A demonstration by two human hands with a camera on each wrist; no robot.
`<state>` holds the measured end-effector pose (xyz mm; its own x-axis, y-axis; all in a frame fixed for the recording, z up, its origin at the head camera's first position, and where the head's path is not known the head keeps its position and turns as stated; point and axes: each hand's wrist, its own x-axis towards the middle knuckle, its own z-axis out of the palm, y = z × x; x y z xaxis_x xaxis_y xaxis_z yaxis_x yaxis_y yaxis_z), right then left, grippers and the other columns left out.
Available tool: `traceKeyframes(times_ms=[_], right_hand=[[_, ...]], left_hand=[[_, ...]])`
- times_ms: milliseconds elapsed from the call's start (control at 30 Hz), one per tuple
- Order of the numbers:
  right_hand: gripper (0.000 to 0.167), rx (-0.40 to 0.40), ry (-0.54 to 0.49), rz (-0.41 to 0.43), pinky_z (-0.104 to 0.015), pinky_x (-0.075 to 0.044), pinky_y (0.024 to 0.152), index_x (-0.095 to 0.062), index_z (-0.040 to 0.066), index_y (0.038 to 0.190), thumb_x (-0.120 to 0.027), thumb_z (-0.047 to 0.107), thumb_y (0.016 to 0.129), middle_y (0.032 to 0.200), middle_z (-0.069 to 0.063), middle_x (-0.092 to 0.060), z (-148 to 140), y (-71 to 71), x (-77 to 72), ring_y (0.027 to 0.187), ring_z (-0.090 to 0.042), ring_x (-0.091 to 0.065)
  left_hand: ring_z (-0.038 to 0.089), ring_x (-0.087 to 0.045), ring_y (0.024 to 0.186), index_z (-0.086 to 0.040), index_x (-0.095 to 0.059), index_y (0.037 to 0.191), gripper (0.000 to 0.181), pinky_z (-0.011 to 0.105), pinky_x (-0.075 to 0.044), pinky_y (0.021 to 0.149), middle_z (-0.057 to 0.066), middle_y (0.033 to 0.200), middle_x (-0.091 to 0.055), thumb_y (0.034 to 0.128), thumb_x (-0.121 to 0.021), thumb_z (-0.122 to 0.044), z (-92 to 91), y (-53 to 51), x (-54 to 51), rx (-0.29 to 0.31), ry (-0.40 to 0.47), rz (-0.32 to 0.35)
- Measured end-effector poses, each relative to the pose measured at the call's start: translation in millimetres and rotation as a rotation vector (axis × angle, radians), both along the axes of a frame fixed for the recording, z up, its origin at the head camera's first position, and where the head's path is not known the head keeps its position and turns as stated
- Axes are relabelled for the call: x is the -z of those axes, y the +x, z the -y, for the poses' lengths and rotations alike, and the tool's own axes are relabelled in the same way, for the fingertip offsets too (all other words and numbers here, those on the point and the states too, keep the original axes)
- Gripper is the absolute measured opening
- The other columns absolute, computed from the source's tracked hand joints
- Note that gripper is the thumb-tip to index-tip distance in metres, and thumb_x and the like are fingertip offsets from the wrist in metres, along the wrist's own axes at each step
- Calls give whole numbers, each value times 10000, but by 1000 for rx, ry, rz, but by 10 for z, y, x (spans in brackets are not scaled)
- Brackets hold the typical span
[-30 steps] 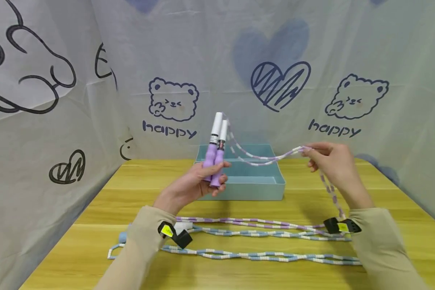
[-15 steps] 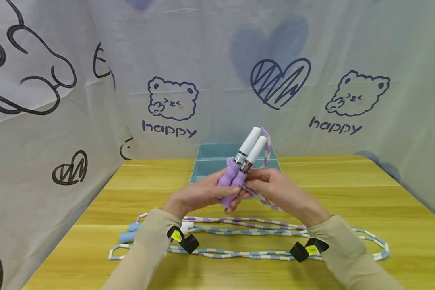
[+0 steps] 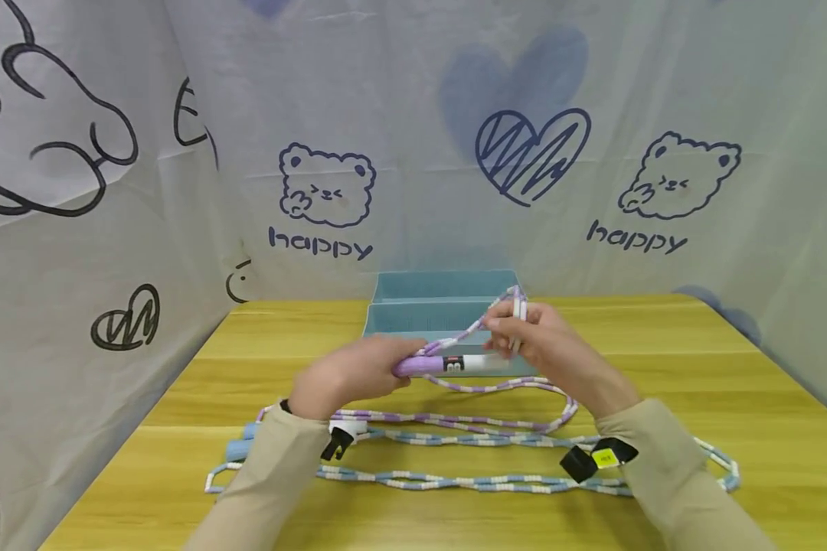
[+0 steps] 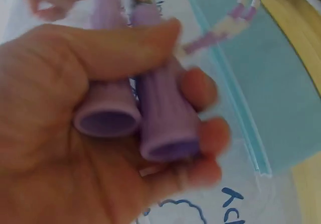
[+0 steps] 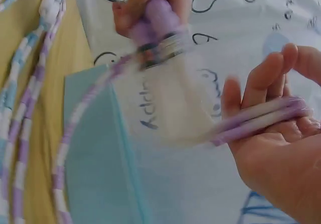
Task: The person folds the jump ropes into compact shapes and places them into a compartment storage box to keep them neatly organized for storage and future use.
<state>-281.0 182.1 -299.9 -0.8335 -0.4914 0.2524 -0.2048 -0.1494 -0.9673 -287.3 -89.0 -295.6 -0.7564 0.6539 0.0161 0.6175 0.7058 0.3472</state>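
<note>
My left hand (image 3: pixel 351 375) grips the two purple handles (image 4: pixel 163 98) of a beaded jump rope side by side; their hollow butt ends face the left wrist camera. The white ends (image 3: pixel 482 362) point right, towards my right hand (image 3: pixel 551 344). Purple-and-white beaded cord (image 3: pixel 469 330) runs from near the handles up to the right hand. There, two strands lie across the palm and curled fingers (image 5: pixel 261 78). Another length of the cord loops down to the table. Blurring hides exactly how the cord passes around the white ends.
On the wooden table (image 3: pixel 696 344), blue-and-white beaded jump ropes (image 3: pixel 455 484) lie stretched sideways in front, their blue handles (image 3: pixel 237 450) at left. Purple-and-white strands lie just behind them. A light-blue divided box (image 3: pixel 448 287) stands at the back, before a printed cloth.
The right hand came in from the right with the cord to the handles. The left hand turned the handles from upright to level, and the cord now crosses near their white ends.
</note>
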Motion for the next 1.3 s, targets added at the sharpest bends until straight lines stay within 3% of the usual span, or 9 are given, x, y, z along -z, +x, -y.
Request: traceKeyframes(times_ms=[67, 233, 467, 600, 700, 867, 1033, 1167, 1300], right_hand=[[207, 73, 183, -119, -336, -505, 689, -626, 13, 911, -613, 204, 990, 703, -87, -502, 36, 103, -81, 656, -211, -494], [151, 139, 629, -545, -269, -449, 541, -697, 190, 923, -637, 320, 971, 705, 31, -593, 208, 419, -241, 594, -116, -506], [84, 203, 856, -869, -330, -510, 763, -736, 221, 871, -690, 192, 935, 782, 161, -638, 331, 399, -183, 681, -67, -539], [290, 219, 1050, -801, -451, -398, 1050, -709, 180, 1185, -737, 158, 897, 1189, 24, -677, 327, 290, -17, 1121, -189, -604], [513, 155, 981, -758, -400, -449, 1002, -580, 191, 1385, -735, 150, 897, 1442, -3, -505, 341, 251, 70, 1203, -201, -566], [304, 64, 812, -695, -288, -539, 743, -682, 170, 1257, -660, 212, 957, 1232, 54, -663, 361, 235, 90, 767, -73, -635], [460, 59, 933, -536, -388, -514, 898, -573, 132, 1383, -614, 347, 978, 1260, -5, -650, 369, 195, 163, 1054, -186, -650], [546, 20, 884, -459, -430, -467, 976, -467, 186, 1462, -616, 376, 973, 1357, -19, -583, 409, 166, 253, 1209, -214, -568], [324, -89, 724, -399, -350, -519, 849, -593, 144, 1273, -607, 299, 989, 1114, 5, -680, 485, 166, 290, 999, -136, -636]], left_hand=[[171, -542, 752, -172, -595, 1048, 138, 336, -478, 704, 2, 870, -597, 953, -623, -75, 5, -26, 36, -14, -14, 6], [152, -493, 532, -68, -586, 1098, 157, 267, -427, 463, 106, 768, -600, 948, -618, -102, 143, -166, 100, -36, 165, 299], [176, -494, 510, 53, -542, 1153, 298, 258, -383, 419, 150, 729, -569, 971, -594, -178, 368, -286, 44, -27, 509, 650], [179, -525, 527, 63, -507, 1211, 366, 251, -396, 424, 163, 756, -579, 982, -595, -209, 358, -294, 39, -18, 565, 686], [184, -545, 528, 51, -491, 1244, 361, 246, -395, 426, 164, 763, -595, 988, -567, -192, 338, -296, 43, -33, 604, 677], [211, -574, 520, 29, -480, 1258, 347, 259, -413, 433, 149, 748, -607, 985, -548, -173, 309, -293, 7, -60, 659, 641], [230, -597, 562, 17, -486, 1255, 356, 300, -488, 499, 179, 779, -623, 981, -587, -188, 224, -224, -41, 38, 640, 674], [229, -601, 604, 10, -505, 1236, 327, 322, -517, 570, 202, 819, -626, 969, -593, -159, 153, -147, -50, 146, 604, 691], [221, -583, 596, 18, -505, 1210, 306, 316, -514, 575, 224, 825, -604, 958, -591, -132, 119, -114, -33, 168, 598, 659]])
